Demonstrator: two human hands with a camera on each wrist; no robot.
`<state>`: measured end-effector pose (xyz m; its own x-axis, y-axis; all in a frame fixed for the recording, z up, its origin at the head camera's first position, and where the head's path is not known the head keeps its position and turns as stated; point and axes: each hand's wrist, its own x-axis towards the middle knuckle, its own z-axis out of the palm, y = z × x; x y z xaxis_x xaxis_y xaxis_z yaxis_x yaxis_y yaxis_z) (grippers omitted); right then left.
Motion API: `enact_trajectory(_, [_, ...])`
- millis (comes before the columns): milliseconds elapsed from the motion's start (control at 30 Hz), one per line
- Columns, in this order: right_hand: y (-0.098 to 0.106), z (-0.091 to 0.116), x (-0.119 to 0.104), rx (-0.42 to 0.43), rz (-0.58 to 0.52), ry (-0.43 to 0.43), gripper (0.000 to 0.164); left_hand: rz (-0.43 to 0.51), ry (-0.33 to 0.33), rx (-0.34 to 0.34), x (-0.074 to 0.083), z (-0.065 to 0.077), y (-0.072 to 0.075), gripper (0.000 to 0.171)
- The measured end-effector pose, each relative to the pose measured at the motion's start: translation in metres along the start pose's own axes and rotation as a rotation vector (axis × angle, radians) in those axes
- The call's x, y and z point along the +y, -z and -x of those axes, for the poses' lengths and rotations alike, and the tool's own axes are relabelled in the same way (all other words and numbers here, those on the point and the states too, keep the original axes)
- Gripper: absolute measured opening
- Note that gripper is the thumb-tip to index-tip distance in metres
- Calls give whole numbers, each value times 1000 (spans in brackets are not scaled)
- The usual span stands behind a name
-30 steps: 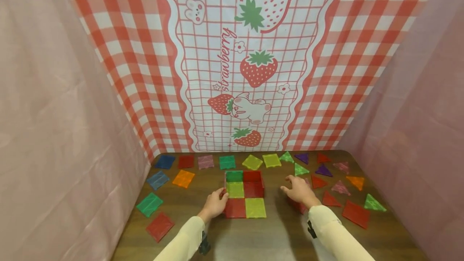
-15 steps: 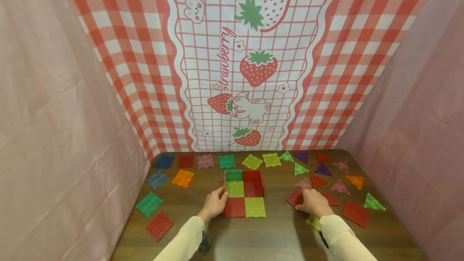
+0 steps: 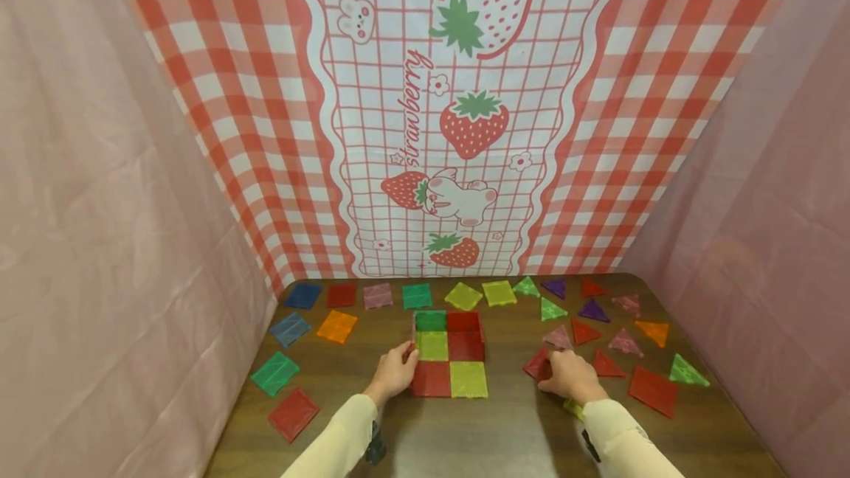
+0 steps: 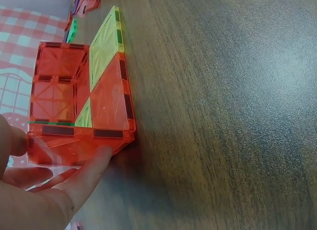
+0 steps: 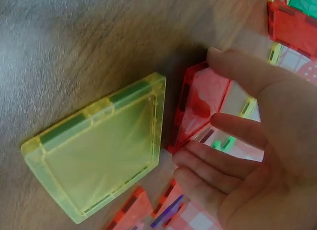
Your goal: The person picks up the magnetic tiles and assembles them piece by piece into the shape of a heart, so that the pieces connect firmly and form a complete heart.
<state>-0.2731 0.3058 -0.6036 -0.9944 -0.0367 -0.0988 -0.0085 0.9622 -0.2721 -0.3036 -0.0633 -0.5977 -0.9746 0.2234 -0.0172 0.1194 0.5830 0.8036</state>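
Note:
A small structure of see-through magnetic tiles stands mid-table in the head view, with a red floor tile (image 3: 432,380) and a yellow floor tile (image 3: 469,380) in front. Upright green (image 3: 432,321) and red (image 3: 462,321) tiles wall its back. My left hand (image 3: 394,373) holds an upright red tile (image 4: 64,148) on the structure's left side, thumb and fingers at its face and edges. On the right, my right hand (image 3: 572,377) reaches over a loose red square tile (image 5: 198,98), thumb at one edge and fingertips at another. Beside that hand lies a yellow square tile (image 5: 104,155).
Loose square tiles, such as an orange one (image 3: 337,327) and a teal one (image 3: 275,374), lie along the left and back. Several triangles, including a purple one (image 3: 593,310), and a red square (image 3: 653,390) lie at right. A checked cloth (image 3: 252,131) hangs behind the table.
My right hand has moved right and toward me, down onto the loose red tile, uncovering a pink triangle. The left hand has stayed at the structure.

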Motion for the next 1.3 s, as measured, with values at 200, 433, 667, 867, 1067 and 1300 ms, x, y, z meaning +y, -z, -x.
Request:
enact_trajectory(200, [-5, -5, -12, -30, -41, 49, 53, 9, 6, 0, -1, 0, -1, 48])
enact_trajectory(433, [1, -7, -34, -71, -203, 74, 52, 15, -17, 6, 0, -3, -3, 48])
enact_trajectory(667, [2, -12, -52, -114, -343, 40, 47, 13, -7, 25, 2, -6, -6, 46])
enact_trajectory(867, [-4, -15, -69, -165, -546, -49, 52, 15, -5, 29, 2, -8, -7, 46])
enact_trajectory(1067, [-8, -13, -84, -242, -715, -75, 55, 21, 0, 22, 2, -8, -6, 47])
enact_trajectory(1300, [-10, -12, -94, -286, -775, -80, 59, 28, 3, 24, 3, -6, -7, 48])
